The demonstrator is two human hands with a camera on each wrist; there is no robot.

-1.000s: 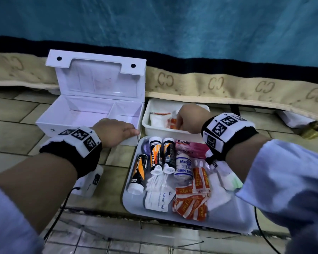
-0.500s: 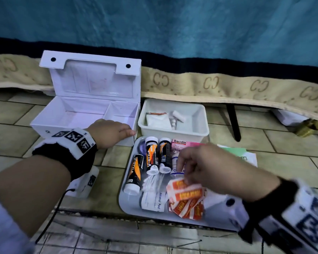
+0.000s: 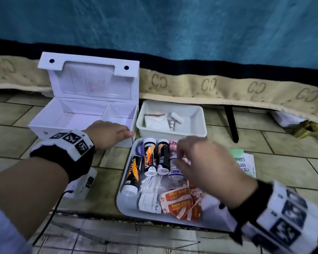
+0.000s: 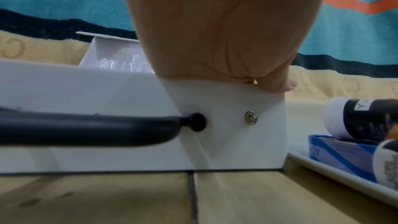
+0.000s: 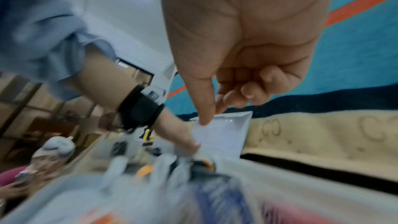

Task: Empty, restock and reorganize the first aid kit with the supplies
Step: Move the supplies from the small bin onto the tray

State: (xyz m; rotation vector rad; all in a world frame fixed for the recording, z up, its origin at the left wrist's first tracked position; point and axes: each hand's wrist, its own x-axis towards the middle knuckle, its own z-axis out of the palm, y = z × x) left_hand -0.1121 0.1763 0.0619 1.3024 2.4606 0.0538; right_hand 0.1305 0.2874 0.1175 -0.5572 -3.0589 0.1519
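Kit: I am seeing the white plastic first aid box standing on the tiled floor with its lid up and both compartments bare.
Left hand: my left hand is resting on the box's front right corner, fingers straight along the rim, bracing it.
Right hand: my right hand is hovering over the grey supply tray, fingers loosely curled and holding nothing; it is blurred.
Supplies: the orange-and-black tubes, plaster sachets and alcohol pads are lying crowded and overlapping.
Risk: I am judging that a hasty pinch could drag up neighbouring sachets or set a tube rolling off the tray.
Risk two: the white bin is sitting just beside the tray, so a wide reach could knock it.
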